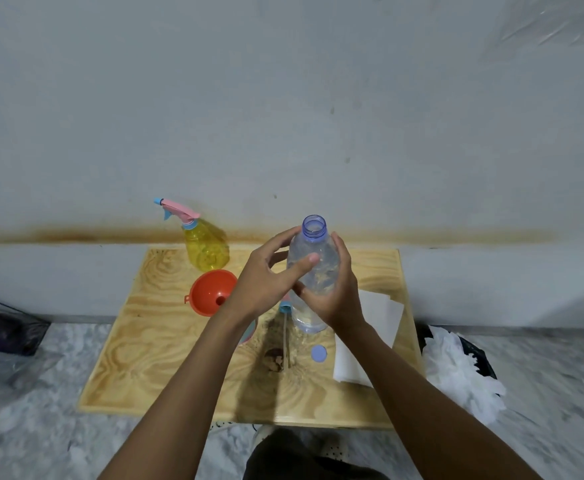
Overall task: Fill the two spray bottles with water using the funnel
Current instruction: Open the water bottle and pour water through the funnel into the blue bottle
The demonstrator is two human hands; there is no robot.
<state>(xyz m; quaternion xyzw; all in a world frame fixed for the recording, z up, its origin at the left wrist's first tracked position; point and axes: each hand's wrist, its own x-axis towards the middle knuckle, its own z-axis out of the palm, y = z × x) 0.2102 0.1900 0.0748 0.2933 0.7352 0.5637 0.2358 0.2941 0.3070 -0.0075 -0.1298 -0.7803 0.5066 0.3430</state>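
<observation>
A clear water bottle with an open blue neck stands upright over the wooden board. Both hands wrap it: my left hand from the left with the thumb across its front, my right hand from the right and lower down. Its blue cap lies on the board in front. An orange funnel sits to the left, partly hidden by my left wrist. A yellow spray bottle with a pink and blue head stands at the back left. A spray head with its tube lies behind my hands.
White paper sheets lie on the board's right side. A dark bin with crumpled white tissue stands on the marble floor to the right. A dark container sits at the left. The wall runs right behind the board.
</observation>
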